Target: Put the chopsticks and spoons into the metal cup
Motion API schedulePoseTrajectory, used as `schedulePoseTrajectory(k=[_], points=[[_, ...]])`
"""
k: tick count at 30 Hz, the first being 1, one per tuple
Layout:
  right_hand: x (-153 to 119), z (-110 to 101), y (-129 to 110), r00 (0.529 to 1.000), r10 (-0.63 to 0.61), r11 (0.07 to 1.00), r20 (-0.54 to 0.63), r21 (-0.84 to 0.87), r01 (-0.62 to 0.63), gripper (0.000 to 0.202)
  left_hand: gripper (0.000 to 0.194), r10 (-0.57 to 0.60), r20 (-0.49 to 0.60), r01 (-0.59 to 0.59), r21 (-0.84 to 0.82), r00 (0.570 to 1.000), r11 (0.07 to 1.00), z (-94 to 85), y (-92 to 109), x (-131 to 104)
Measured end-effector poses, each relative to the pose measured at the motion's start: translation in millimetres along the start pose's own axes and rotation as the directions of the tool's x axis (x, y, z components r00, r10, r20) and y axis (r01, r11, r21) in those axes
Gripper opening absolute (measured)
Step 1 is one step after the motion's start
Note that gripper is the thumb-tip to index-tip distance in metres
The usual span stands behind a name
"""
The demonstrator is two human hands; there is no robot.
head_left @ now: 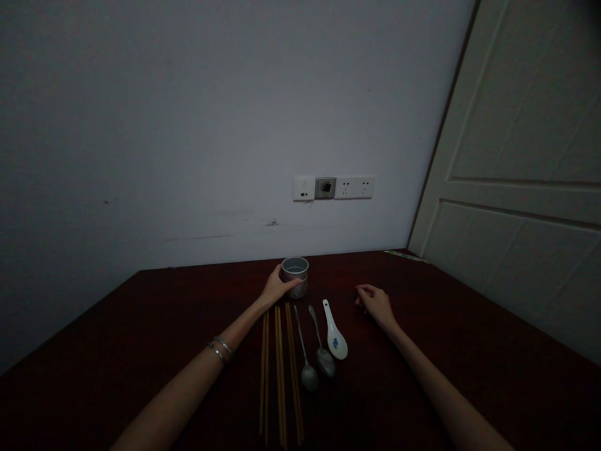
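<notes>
I am wrapping my left hand (277,287) around the metal cup (295,275), steadying it upright; my right hand (375,304) is resting empty, loosely curled.

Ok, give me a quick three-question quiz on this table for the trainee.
1. True or false: the left hand is on the metal cup.
2. How many spoons lie on the table?
3. Which spoon lies nearest the right hand: A) a metal spoon, B) the white spoon?

Key
1. True; the fingers wrap its side.
2. Three: two metal, one white, to the right of the chopsticks.
3. B; the right hand rests on the table, holding nothing.
</notes>
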State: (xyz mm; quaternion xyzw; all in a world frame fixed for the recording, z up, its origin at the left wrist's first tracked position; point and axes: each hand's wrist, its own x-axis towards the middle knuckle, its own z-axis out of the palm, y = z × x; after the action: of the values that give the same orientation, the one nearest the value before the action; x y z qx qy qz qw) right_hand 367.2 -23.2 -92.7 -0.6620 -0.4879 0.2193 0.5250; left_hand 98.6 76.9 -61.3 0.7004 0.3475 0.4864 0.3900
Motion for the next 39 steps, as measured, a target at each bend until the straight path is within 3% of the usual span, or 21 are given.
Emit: schedulePoseTrajectory(k=[18,26,29,33,36,39], points=[[1,1,1,1.000,-0.011,1.000,-0.007,0.001,0.011,0.028,0.080,0.018,0.065,-0.011,-0.105,0.998,0.994,-1.9,1,-2],[1,1,3,0.999,-0.031,0.996,0.022,-0.089,0.033,0.031,0.096,0.015,0.004,-0.015,0.002,1.000,1.000,-32.7,-10,-14],[2,1,2,0.997,-0.071,0.982,0.032,-0.171,0.075,0.030,0.091,-0.033,-0.033,0.034,0.034,0.999,0.999,-49.4,-14,-21],[-3,2,-4,0.982,-0.177,0.929,0.065,-0.319,0.189,0.031,0.069,-0.123,-0.132,0.120,-0.037,0.984,0.992,-70.3,-24,-27],[-12,2,-13,0.964,-0.247,0.838,0.100,-0.477,0.264,0.034,0.051,-0.165,-0.214,0.156,-0.057,0.963,0.986,-82.2,-33,-29],[-20,4,-19,0.926,-0.347,0.706,0.148,-0.609,0.362,0.033,0.042,-0.161,-0.266,0.174,0.028,0.951,0.984,-87.9,-40,-29]])
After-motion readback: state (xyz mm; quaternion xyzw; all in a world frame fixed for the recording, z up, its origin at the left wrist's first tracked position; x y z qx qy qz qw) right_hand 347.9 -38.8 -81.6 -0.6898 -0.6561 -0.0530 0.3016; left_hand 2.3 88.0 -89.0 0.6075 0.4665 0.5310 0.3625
